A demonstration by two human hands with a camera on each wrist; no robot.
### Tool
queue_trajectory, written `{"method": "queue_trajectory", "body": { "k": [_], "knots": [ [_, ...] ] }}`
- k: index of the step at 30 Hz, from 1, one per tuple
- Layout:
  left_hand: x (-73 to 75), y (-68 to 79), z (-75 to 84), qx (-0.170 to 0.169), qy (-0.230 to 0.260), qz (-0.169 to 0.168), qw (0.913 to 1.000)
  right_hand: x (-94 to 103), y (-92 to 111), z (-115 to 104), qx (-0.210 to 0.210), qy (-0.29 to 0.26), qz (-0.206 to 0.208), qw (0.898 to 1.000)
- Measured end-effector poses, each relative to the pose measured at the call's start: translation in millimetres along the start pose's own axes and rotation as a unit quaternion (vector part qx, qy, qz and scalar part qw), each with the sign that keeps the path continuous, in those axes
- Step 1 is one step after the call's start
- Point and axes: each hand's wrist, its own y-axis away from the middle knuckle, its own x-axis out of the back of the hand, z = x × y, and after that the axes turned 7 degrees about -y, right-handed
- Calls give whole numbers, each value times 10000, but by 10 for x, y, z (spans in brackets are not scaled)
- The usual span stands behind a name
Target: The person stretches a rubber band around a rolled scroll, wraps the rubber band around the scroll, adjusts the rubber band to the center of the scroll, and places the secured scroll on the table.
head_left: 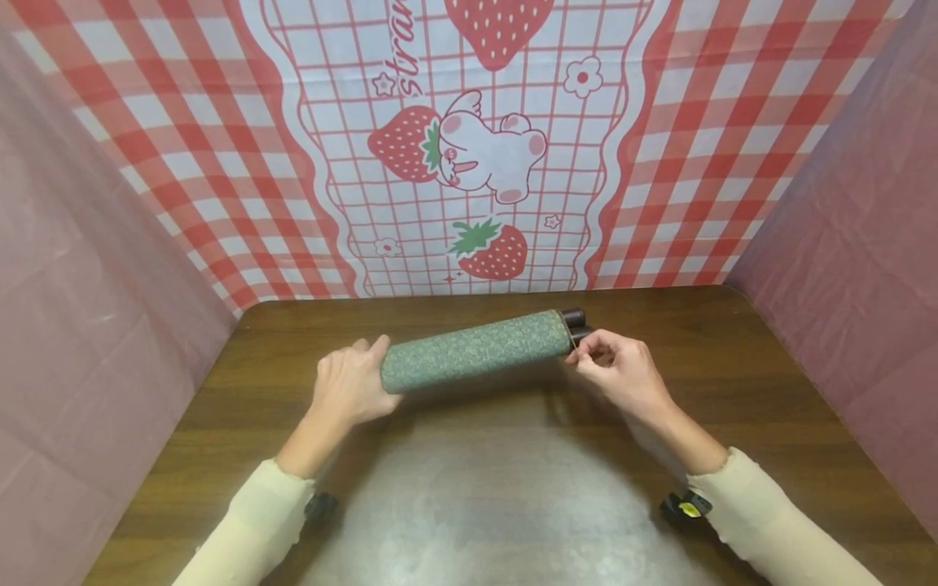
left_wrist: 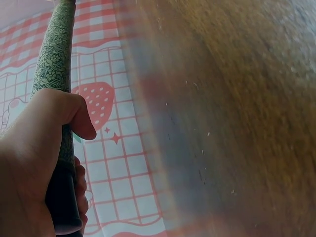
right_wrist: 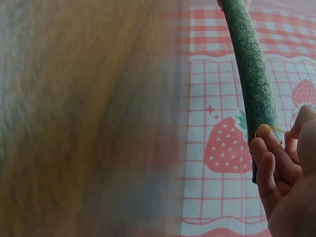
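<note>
A rolled scroll (head_left: 476,350) with a green floral cover is held up over the table, its right end tilted slightly higher in the head view. Two dark roller ends (head_left: 574,317) stick out on the right. My left hand (head_left: 352,378) grips the scroll's left end, thumb over the cover and fingers round the dark roller end (left_wrist: 63,197). At the other end, my right hand (head_left: 623,370) pinches a thin yellowish rubber band (right_wrist: 279,130), which is pulled out from around the scroll. The right fingertips are right beside the scroll's end.
Below the hands lies a dark wooden table (head_left: 476,496) with a bright sheen at its middle. A red-and-white strawberry cloth (head_left: 293,203) hangs behind it, and pink curtains (head_left: 843,228) stand at both sides. A black wrist device (head_left: 686,506) shows under the right sleeve.
</note>
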Motion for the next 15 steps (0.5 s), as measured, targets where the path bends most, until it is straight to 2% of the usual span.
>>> {"method": "queue_trajectory", "body": {
  "k": [8, 15],
  "knots": [
    [6, 2, 20, 14, -41, 19, 10000, -106, 32, -37, -269, -481, 146, 9984],
    [7, -12, 48, -27, -62, 120, 9999, -166, 15, -77, -210, -231, 217, 9993]
  ]
}}
